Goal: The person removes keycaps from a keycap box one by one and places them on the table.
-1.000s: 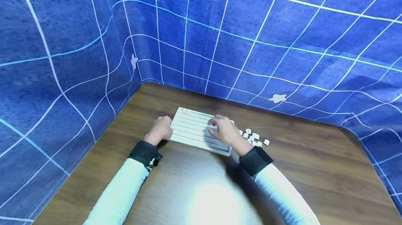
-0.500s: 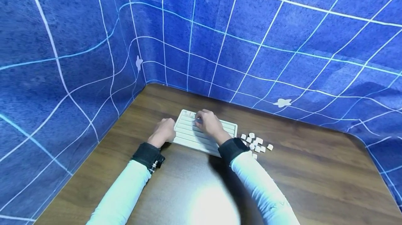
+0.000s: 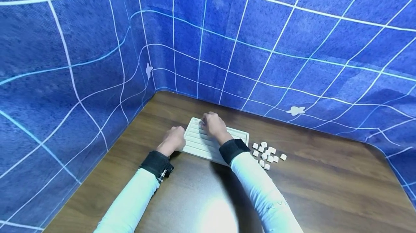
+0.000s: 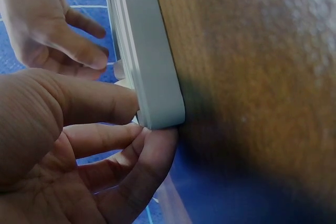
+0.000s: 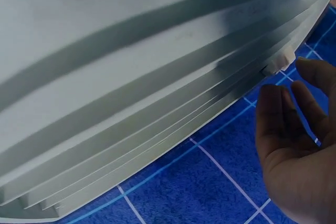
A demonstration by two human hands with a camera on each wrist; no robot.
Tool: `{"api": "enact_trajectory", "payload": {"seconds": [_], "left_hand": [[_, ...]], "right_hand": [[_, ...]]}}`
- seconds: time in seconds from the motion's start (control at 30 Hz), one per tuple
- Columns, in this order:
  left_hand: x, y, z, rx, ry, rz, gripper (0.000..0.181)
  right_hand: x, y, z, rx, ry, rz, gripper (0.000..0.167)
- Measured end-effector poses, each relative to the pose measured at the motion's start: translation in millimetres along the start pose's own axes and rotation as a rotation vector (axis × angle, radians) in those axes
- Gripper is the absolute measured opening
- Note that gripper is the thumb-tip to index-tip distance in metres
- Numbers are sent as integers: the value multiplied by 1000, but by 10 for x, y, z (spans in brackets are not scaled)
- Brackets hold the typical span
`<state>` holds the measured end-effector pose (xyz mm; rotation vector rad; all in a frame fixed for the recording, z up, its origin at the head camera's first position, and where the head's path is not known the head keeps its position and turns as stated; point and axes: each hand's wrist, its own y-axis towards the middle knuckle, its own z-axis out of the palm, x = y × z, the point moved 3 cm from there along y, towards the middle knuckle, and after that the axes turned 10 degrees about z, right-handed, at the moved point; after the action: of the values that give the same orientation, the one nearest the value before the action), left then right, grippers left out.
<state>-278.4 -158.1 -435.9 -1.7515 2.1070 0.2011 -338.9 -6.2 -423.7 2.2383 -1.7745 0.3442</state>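
A ridged white tray (image 3: 197, 147) lies on the wooden table. At its left end, my left hand (image 3: 173, 139) holds the tray's corner; in the left wrist view the thumb and fingers pinch its edge. Over the far left part of the tray is my right hand (image 3: 214, 124). The right wrist view shows that hand (image 5: 299, 135) with loosely bent fingers spread apart. Just beyond its fingertips, small pale block-like pieces (image 5: 283, 60) sit in the tray's outermost row. I see nothing between the right fingers. The head view hides those pieces behind the right hand.
Several loose small white pieces (image 3: 269, 158) lie scattered right of the tray on the wooden table (image 3: 325, 175). A blue curtain (image 3: 260, 38) with a white grid pattern stands along the table's back and left sides.
My right hand has moved left across the tray, from its right half to the far left corner. The left hand stays at the tray's left end. The head view has shifted slightly.
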Motion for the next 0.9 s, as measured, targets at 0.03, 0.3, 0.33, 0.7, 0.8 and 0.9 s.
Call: {"api": "enact_trajectory", "payload": {"seconds": [0.03,0.3,0.33,0.7,0.8,0.9], "left_hand": [[-5,5,6,-2,2,-2,9],[-22,15,23,0,17,5,8],[-20,13,15,1,16,3,8],[-4,10,-14,-13,16,-10,8],[-7,16,-15,-9,15,-10,7],[-8,13,-8,0,17,-6,7]], "right_hand": [[-2,11,5,2,-8,13,13],[9,69,63,-3,-68,15,7],[17,77,69,-4,-74,10,8],[97,90,98,-29,-137,19,5],[96,86,98,-39,-125,24,5],[84,78,109,-46,-110,21,6]]}}
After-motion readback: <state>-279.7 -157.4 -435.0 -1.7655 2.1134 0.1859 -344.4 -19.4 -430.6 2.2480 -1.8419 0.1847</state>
